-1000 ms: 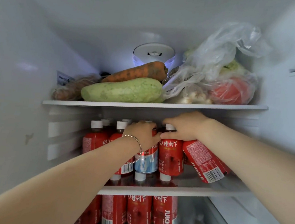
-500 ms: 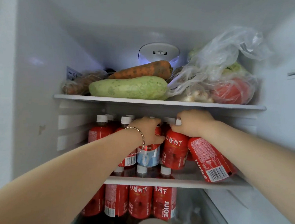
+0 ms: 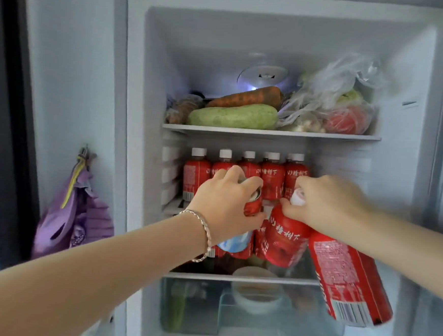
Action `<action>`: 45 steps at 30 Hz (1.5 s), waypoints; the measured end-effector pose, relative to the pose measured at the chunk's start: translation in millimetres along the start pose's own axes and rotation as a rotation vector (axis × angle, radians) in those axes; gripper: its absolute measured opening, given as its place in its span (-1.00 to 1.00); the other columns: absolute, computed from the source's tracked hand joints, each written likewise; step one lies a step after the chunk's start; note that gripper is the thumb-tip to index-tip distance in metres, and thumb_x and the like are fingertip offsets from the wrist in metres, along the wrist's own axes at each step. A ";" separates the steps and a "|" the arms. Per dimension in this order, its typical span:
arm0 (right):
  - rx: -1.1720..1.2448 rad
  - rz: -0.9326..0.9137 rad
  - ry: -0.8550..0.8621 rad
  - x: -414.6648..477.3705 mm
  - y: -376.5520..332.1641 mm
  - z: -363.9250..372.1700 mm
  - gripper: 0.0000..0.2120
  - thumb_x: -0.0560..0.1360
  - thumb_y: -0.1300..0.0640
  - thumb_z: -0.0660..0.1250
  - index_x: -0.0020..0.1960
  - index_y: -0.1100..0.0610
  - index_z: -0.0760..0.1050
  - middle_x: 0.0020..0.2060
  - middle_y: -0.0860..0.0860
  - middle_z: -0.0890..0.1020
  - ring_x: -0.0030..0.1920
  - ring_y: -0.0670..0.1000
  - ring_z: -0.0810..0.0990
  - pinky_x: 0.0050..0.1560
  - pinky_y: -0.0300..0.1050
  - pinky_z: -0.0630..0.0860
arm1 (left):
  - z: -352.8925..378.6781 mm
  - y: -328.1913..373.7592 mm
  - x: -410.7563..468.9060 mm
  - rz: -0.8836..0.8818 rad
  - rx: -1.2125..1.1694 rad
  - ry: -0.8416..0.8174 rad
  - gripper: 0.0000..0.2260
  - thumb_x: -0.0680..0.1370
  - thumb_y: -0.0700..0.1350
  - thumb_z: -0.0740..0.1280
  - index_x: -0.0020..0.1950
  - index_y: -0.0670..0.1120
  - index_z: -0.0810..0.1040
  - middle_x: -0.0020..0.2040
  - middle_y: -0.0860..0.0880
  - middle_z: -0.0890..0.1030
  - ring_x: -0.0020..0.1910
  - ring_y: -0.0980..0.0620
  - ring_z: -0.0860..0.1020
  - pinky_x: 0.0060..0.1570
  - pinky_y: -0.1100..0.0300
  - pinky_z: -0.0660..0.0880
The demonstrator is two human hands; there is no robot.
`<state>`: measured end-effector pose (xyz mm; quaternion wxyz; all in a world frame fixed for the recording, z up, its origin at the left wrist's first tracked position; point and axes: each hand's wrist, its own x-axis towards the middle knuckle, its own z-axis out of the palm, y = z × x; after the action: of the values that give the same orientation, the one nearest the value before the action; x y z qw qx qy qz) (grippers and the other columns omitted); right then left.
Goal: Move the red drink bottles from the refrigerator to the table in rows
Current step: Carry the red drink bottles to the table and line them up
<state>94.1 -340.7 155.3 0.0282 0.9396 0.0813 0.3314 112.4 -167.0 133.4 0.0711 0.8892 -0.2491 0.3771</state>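
Note:
Several red drink bottles point(image 3: 272, 179) with white caps stand in a row on the refrigerator's middle shelf point(image 3: 169, 207). In front of that row my left hand point(image 3: 222, 205) grips the top of a red-and-blue drink container point(image 3: 235, 242). My right hand point(image 3: 326, 202) holds two red bottles out in front of the shelf. Its fingers curl round the white-capped neck of one bottle point(image 3: 286, 242). A second, tilted bottle point(image 3: 349, 281) hangs below the wrist, its top hidden by the hand.
The upper shelf point(image 3: 271, 132) carries a carrot point(image 3: 247, 97), a green gourd point(image 3: 232, 115) and bagged vegetables point(image 3: 333, 107). A white bowl point(image 3: 256, 299) sits in the clear drawer below. A purple bag point(image 3: 76, 220) hangs on the wall to the left.
The view has drawn back from the refrigerator. Both hands have come out toward me and downward with their drinks, uncovering the row of bottles behind them.

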 end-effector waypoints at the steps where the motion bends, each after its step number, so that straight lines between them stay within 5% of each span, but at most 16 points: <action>1: 0.028 -0.014 -0.045 -12.9 -8.1 0.8 -0.62 0.46 -0.21 0.25 -0.34 0.01 0.25 -0.40 -0.09 0.36 -0.23 0.08 0.48 -0.29 -0.12 0.33 | -4.4 -0.3 -17.6 -0.019 0.012 -0.067 -0.54 0.46 0.16 0.30 0.31 0.05 0.39 0.16 -0.01 0.42 0.12 -0.06 0.43 0.09 0.09 0.47; 5: 0.067 -0.148 -0.129 -63.6 -43.6 11.4 -0.69 0.49 -0.21 0.21 -0.17 0.03 0.37 -0.20 -0.01 0.55 -0.09 0.07 0.59 -0.35 -0.17 0.32 | -19.9 1.6 -89.3 -0.225 -0.039 -0.296 -0.60 0.44 0.17 0.32 0.22 0.06 0.41 0.11 0.01 0.43 0.11 -0.03 0.45 0.07 0.15 0.44; 9: 0.172 -0.311 -0.199 -110.3 -76.0 18.2 -0.71 0.49 -0.20 0.20 -0.13 0.03 0.35 -0.11 0.00 0.61 -0.09 0.06 0.60 -0.19 -0.12 0.43 | -44.0 18.0 -167.0 -0.392 0.050 -0.411 -0.56 0.45 0.19 0.31 0.28 0.07 0.38 0.14 -0.01 0.42 0.14 -0.04 0.45 0.11 0.11 0.44; 22: 0.496 -1.053 -0.171 -322.2 -204.6 -52.2 -0.72 0.53 -0.14 0.14 -0.02 0.08 0.35 -0.03 0.04 0.64 0.03 0.12 0.60 -0.17 -0.11 0.28 | -198.3 177.2 -444.0 -1.100 0.307 -0.350 -0.57 0.43 0.16 0.36 0.24 0.04 0.42 0.13 -0.03 0.42 0.12 -0.08 0.44 0.13 0.11 0.44; 30: 0.737 -1.620 0.001 -532.0 -278.5 -188.4 -0.63 0.53 -0.15 0.14 0.05 0.14 0.45 -0.12 0.06 0.65 -0.13 0.11 0.64 -0.27 -0.16 0.33 | -323.5 373.5 -617.0 -1.546 0.575 -0.264 -0.52 0.41 0.07 0.43 0.27 -0.07 0.49 0.16 -0.14 0.47 0.11 -0.17 0.46 0.09 0.08 0.46; 34: 0.827 -1.797 0.115 -667.7 -286.1 -273.7 -0.67 0.31 -0.11 0.29 -0.34 0.17 0.54 -0.59 0.03 0.54 -0.63 0.05 0.51 -0.52 -0.28 0.19 | -385.4 509.0 -693.9 -1.811 0.720 -0.262 -0.53 0.45 0.13 0.36 0.31 0.00 0.41 0.19 -0.08 0.43 0.14 -0.08 0.43 0.13 0.06 0.49; 39: 0.962 -2.074 -0.032 -842.4 -271.8 -372.4 -0.60 0.54 -0.18 0.11 0.14 0.12 0.43 -0.08 0.08 0.65 -0.10 0.15 0.63 -0.19 -0.12 0.40 | -453.2 688.9 -771.2 -2.096 0.858 -0.198 -0.53 0.47 0.15 0.33 0.33 0.05 0.37 0.20 -0.02 0.38 0.17 -0.02 0.38 0.18 0.12 0.42; 45: 1.077 -2.346 -0.079 -1013.7 -233.7 -486.1 -0.63 0.58 -0.13 0.07 0.12 0.13 0.42 -0.29 -0.04 0.45 -0.16 0.09 0.62 -0.16 -0.11 0.52 | -512.8 866.4 -831.6 -2.374 0.995 -0.055 -0.57 0.47 0.12 0.33 0.31 0.07 0.38 0.19 0.03 0.37 0.19 0.02 0.36 0.15 0.12 0.43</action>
<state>-1019.9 -284.7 -117.8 -0.0772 0.2094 0.9748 0.0066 -1135.6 -432.0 -145.1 0.0185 0.5034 0.8559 0.1170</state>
